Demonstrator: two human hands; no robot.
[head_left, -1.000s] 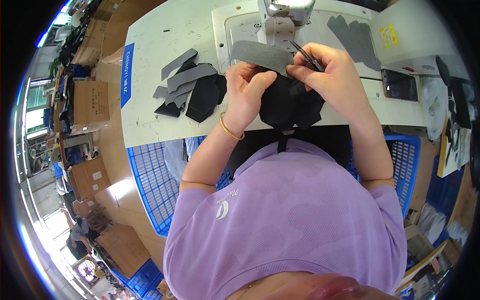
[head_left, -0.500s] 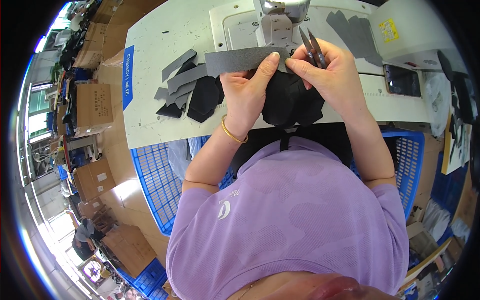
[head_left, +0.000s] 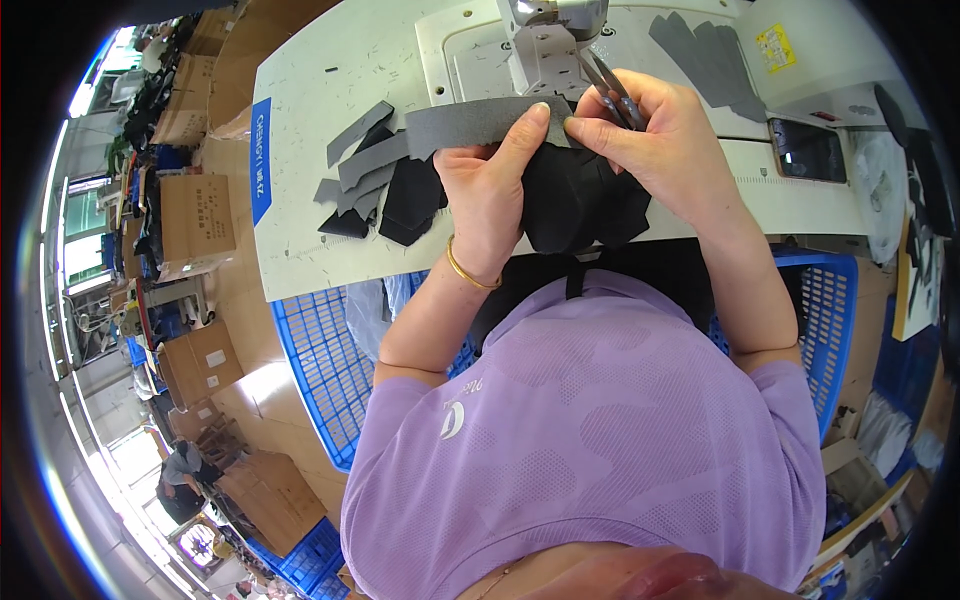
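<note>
Between my hands I hold a grey fabric strip [head_left: 465, 122] in front of the sewing machine [head_left: 548, 60]. My left hand [head_left: 490, 185] pinches it with the thumb on top. My right hand [head_left: 655, 140] pinches the strip's right end between thumb and forefinger. Tucked in that same hand is a pair of dark thread snips [head_left: 612, 90], blades pointing up past the fingers. Black fabric pieces [head_left: 580, 205] lie below the strip at the table edge; I cannot tell whether they are joined to it. More black pieces [head_left: 408, 195] and grey strips [head_left: 372, 162] lie left of my left hand.
Grey fabric pieces [head_left: 705, 65] lie at the back right of the white table [head_left: 300, 240], near a phone [head_left: 808, 150]. Blue plastic baskets [head_left: 322, 350] stand below the front edge. Cardboard boxes [head_left: 198, 218] stand on the floor at left, with another person [head_left: 185, 465] farther off.
The view has shifted slightly. Both hands keep their pinch on the grey strip, and the snips have tilted a little to the left in my right hand.
</note>
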